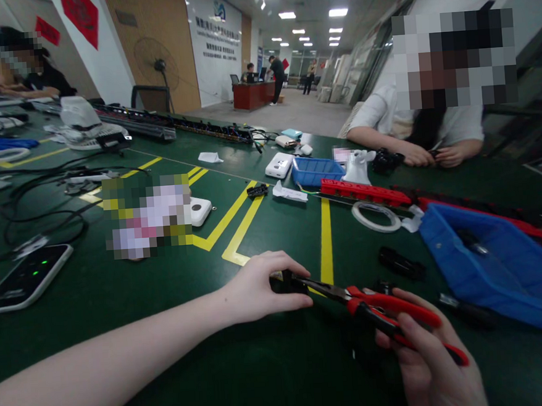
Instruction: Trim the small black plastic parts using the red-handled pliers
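My left hand point(262, 287) pinches a small black part point(286, 282) between thumb and fingers. What kind of part it is, I cannot make out. My right hand point(432, 352) is wrapped round the red and black handles of long-nose pliers point(375, 307). The narrow jaws point left and reach the black part at my left fingertips; whether they grip it is not clear. Behind the right hand, a black piece point(401, 263) lies on the green table point(208, 368). A dark tool-like item point(466, 310) rests right of the pliers.
A large blue bin point(499, 273) stands at the right, a smaller blue tray point(318, 172) farther back. Red strips point(367, 191) run along the table near a white ring of tape point(375, 217). A black-and-white device point(26, 279) and cables lie left. Another person point(423, 124) sits across the table.
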`<state>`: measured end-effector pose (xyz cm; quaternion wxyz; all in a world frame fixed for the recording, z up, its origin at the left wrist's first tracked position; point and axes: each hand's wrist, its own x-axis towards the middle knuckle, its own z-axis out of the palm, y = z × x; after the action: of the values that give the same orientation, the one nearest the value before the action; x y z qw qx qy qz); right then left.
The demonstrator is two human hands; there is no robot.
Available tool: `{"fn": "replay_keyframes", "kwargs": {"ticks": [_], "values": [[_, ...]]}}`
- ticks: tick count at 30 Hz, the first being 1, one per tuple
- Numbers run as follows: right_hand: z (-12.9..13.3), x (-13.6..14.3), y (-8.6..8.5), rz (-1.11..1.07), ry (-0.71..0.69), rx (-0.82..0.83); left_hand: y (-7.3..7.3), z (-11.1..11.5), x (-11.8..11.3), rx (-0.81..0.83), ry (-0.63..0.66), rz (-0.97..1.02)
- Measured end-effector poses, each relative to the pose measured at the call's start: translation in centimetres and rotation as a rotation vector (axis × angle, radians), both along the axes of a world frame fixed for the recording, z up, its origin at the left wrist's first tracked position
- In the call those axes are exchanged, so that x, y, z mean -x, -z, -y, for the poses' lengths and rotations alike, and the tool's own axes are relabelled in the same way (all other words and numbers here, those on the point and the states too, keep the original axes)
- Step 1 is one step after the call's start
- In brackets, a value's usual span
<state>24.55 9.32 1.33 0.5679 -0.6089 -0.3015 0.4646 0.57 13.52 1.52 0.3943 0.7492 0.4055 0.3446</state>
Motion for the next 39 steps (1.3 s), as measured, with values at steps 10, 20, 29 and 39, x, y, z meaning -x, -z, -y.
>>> {"fn": "replay_keyframes", "kwargs": {"ticks": [10,20,29,39], "values": [[-0.10,-0.02,-0.11,-0.059,0.024,0.016,0.03,0.00,0.08,-0.010,0.056,0.038],[0.11,0.22,-0.16,-0.049,0.010,-0.032,-0.23,0.03,0.12,0.049,0.037,0.032],[-0.08,0.01,0.13,-0.058,0.031,-0.008,-0.13,0.00,0.14,0.024,0.045,0.057],[-0.32,0.00,0.17,-0.052,0.039,0.003,0.33,0.06,0.13,-0.105,0.049,-0.009]]}}
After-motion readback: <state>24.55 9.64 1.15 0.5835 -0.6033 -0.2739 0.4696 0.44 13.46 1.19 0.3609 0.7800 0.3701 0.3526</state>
